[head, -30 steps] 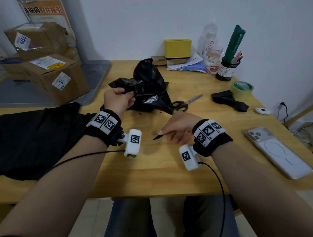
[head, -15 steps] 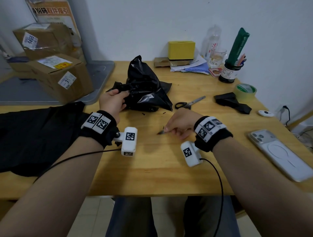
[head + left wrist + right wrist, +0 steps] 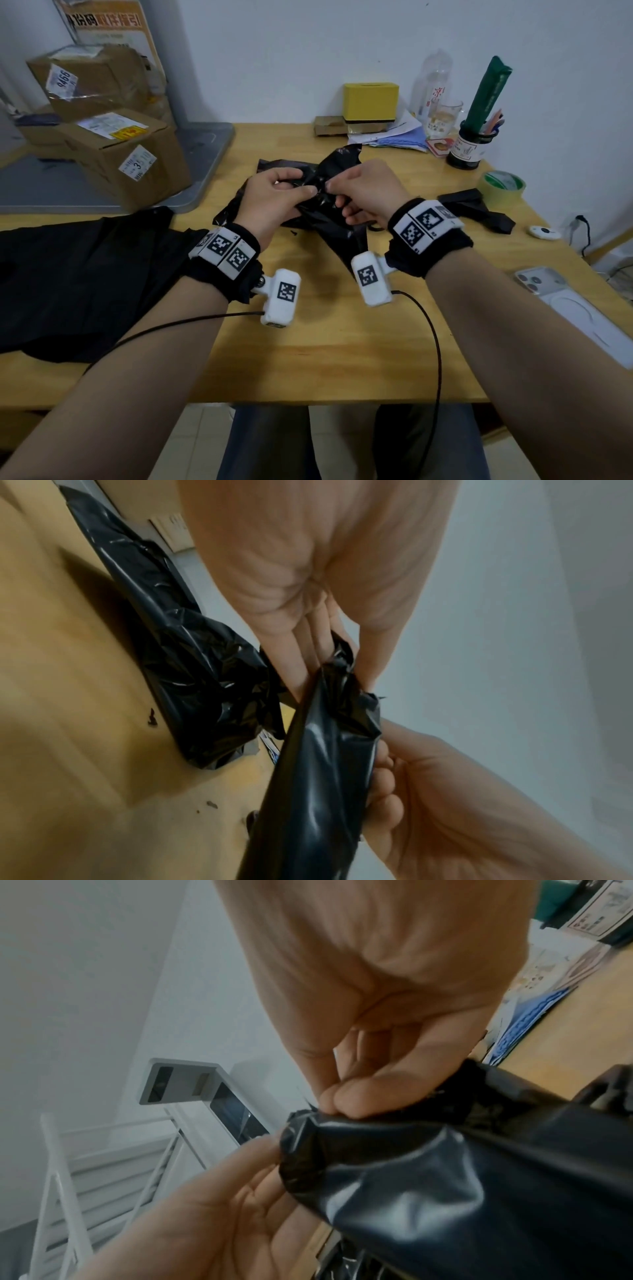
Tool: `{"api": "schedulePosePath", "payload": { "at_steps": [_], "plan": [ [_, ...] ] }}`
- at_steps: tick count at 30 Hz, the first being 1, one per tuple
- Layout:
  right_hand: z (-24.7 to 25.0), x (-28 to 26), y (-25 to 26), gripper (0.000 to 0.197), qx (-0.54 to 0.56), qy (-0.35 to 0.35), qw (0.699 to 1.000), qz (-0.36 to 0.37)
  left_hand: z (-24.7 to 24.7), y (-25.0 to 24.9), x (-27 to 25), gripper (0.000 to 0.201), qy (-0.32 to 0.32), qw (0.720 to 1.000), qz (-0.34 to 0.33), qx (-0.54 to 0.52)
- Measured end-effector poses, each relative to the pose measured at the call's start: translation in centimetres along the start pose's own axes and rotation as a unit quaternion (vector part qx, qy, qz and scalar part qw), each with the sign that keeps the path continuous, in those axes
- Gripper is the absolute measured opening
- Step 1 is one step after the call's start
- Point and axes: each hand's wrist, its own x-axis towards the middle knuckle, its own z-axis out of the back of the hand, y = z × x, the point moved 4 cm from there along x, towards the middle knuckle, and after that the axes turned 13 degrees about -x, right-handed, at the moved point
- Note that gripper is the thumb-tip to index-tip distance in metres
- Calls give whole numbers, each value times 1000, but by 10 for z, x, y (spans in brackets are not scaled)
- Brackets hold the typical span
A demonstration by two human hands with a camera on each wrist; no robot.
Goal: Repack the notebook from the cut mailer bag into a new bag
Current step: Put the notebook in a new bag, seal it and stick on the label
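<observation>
A crumpled black mailer bag (image 3: 329, 219) lies on the middle of the wooden table (image 3: 342, 342). My left hand (image 3: 305, 190) pinches a bunched edge of it, and my right hand (image 3: 334, 192) pinches the same bunch right beside it. In the left wrist view my left hand (image 3: 342, 674) holds the bag (image 3: 318, 791) between thumb and fingers. In the right wrist view my right hand (image 3: 342, 1104) nips the bag (image 3: 445, 1177) at its gathered top. No notebook shows. Folded black bags (image 3: 476, 209) lie at the right.
A large black sheet (image 3: 85, 274) covers the table's left end. Cardboard boxes (image 3: 130, 161) stand at the back left. A tape roll (image 3: 501, 185), pen holder (image 3: 469, 147) and yellow box (image 3: 371, 102) are at the back; a phone (image 3: 565, 308) lies right.
My right hand has left the table in front, where it pinched a small black scrap, and moved up to the bag. My left hand stayed on the bag.
</observation>
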Motion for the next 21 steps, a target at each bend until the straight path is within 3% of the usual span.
{"api": "schedulePosePath", "payload": {
  "at_steps": [5,7,10,12,15,21],
  "plan": [
    [-13,8,0,10,-37,101,994,-5,13,10,12,40,-46,998,14,45],
    [-6,12,-1,14,-61,104,992,-26,23,20,21,37,-77,996,40,33],
    [9,22,-16,17,-89,64,992,-65,43,35,36,36,-128,983,116,-62],
    [11,27,-30,18,-124,64,986,-95,51,39,44,41,-143,959,188,-156],
    [10,34,-46,21,-166,77,975,-124,44,32,49,39,-103,934,261,-223],
    [0,42,-53,27,-210,114,962,-131,34,27,53,41,-39,930,261,-256]
  ]
}}
